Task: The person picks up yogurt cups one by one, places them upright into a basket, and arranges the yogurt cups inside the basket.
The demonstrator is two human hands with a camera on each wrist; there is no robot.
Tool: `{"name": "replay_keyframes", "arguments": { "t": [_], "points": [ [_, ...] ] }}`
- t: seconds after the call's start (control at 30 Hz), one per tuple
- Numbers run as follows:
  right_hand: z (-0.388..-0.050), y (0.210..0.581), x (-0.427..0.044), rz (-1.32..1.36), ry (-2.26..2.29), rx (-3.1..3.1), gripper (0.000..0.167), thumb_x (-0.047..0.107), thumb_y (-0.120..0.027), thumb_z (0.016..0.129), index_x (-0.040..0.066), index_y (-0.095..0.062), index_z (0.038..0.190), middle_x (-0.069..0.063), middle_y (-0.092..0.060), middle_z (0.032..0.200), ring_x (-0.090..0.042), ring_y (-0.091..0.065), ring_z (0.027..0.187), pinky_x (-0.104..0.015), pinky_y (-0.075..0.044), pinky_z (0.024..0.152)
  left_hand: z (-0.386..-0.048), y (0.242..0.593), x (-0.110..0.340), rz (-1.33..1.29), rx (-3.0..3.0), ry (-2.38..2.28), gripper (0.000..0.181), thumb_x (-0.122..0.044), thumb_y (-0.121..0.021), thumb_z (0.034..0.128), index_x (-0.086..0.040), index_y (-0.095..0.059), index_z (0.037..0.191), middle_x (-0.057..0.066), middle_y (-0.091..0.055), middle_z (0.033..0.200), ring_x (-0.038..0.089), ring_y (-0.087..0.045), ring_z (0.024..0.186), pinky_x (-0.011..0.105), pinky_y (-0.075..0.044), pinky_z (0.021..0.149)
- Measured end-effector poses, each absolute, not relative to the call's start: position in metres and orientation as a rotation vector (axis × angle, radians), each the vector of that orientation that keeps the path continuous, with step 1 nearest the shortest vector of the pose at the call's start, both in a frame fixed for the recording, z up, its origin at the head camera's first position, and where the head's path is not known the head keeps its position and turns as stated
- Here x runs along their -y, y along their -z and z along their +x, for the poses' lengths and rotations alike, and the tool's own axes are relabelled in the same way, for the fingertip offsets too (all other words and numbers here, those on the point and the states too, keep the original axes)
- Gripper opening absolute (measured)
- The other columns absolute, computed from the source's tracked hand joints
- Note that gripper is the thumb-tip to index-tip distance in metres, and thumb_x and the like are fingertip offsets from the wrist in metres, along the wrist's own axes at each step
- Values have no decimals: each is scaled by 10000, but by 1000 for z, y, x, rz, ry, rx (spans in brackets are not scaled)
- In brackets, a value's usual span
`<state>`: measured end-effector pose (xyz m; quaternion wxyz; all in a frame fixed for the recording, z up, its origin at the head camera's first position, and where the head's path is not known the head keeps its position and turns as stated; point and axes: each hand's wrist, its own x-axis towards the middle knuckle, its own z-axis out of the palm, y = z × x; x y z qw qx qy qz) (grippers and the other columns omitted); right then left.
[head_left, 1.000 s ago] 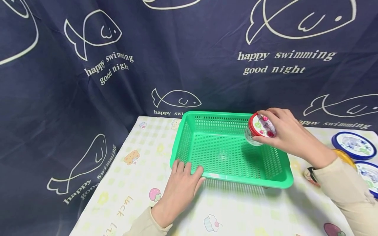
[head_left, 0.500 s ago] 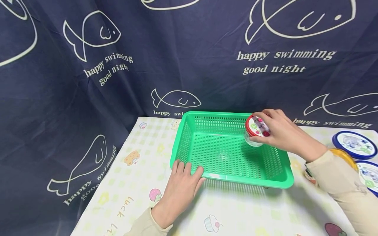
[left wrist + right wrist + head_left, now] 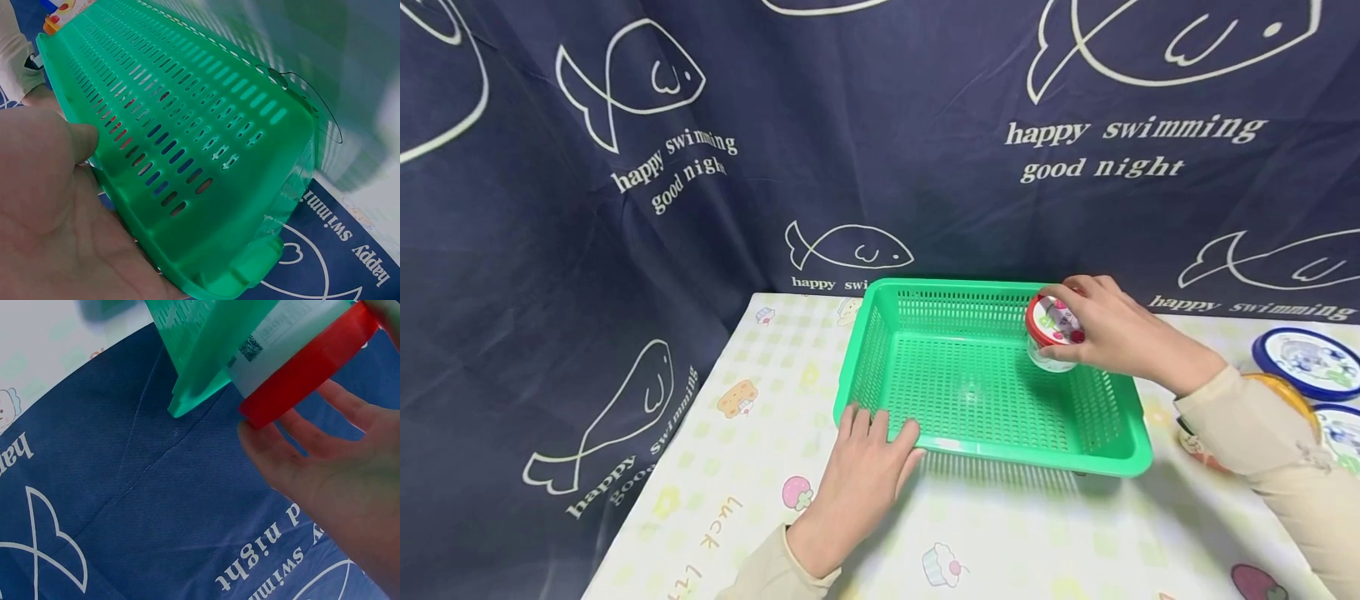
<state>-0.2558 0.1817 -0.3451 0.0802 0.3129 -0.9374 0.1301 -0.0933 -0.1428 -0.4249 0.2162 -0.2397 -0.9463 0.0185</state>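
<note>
A green perforated plastic basket (image 3: 973, 447) sits on the patterned tablecloth. My left hand (image 3: 862, 472) grips its near rim towards the left, fingers over the edge and thumb against the outer wall (image 3: 206, 137). At the basket's right back corner, my right hand (image 3: 1112, 333) holds a clear round tub with a red lid (image 3: 1051, 337) by that lid. Fruit pictures show on the lid, and in the right wrist view a printed code marks the tub's side. The lid tilts slightly. Whether the tub's base touches the basket floor I cannot tell.
Blue-rimmed round lids (image 3: 1307, 362) and a yellow-rimmed one (image 3: 1288, 400) stand at the table's right, partly behind my right sleeve (image 3: 1247, 425). Beside them, a small reddish item (image 3: 1206, 454) is mostly hidden. A navy fish-print curtain (image 3: 925, 167) hangs behind the table.
Over the first half second my right hand shifted slightly left with the red-lidded tub; since then both have stayed nearly still. My left hand keeps its place on the basket rim.
</note>
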Motion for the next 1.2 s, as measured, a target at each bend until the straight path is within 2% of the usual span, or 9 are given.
{"name": "replay_keyframes", "arguments": {
  "t": [0.2,0.37,0.57,0.73,1.03,1.2],
  "points": [
    [-259,342,-181,955,-376,2874,769,307,-883,720,66,-536,1363,-261,-512,1251,-468,-457,1095,-557,-474,810,-96,422,143,-672,2623,-66,259,-387,-409,1052,-150,-510,1040,66,-480,790,335,-528,806,560,-375,1027],
    [-261,346,-176,987,-357,2929,818,330,-892,713,69,-518,1392,-229,-518,1239,-427,-469,1074,-501,-481,782,-95,423,144,-668,2624,-87,241,-391,-455,1039,-159,-520,1049,60,-488,795,323,-538,810,557,-377,1029],
    [-266,354,-170,1029,-324,2964,843,332,-901,706,62,-505,1399,-214,-515,1225,-417,-476,1065,-481,-480,775,-93,426,145,-658,2610,-82,260,-397,-414,1045,-157,-513,1035,62,-486,794,328,-531,809,554,-385,1013],
    [-270,358,-170,1059,-326,2977,843,328,-898,719,48,-495,1404,-228,-503,1230,-438,-467,1087,-486,-487,779,-93,426,144,-663,2593,-62,286,-397,-372,1052,-150,-515,1025,66,-485,789,325,-522,799,556,-385,1007],
    [-273,364,-167,1093,-340,2989,844,360,-872,752,50,-470,1427,-226,-490,1257,-423,-466,1094,-514,-482,806,-94,427,144,-664,2592,-69,266,-394,-413,1043,-149,-511,1012,67,-475,779,328,-514,783,548,-387,999],
    [-271,363,-167,1061,-298,3006,855,360,-858,769,54,-441,1449,-246,-471,1324,-467,-449,1156,-585,-459,862,-95,426,143,-673,2592,-38,311,-401,-327,1068,-149,-492,987,54,-454,755,321,-507,772,550,-383,1003]
  ]
}}
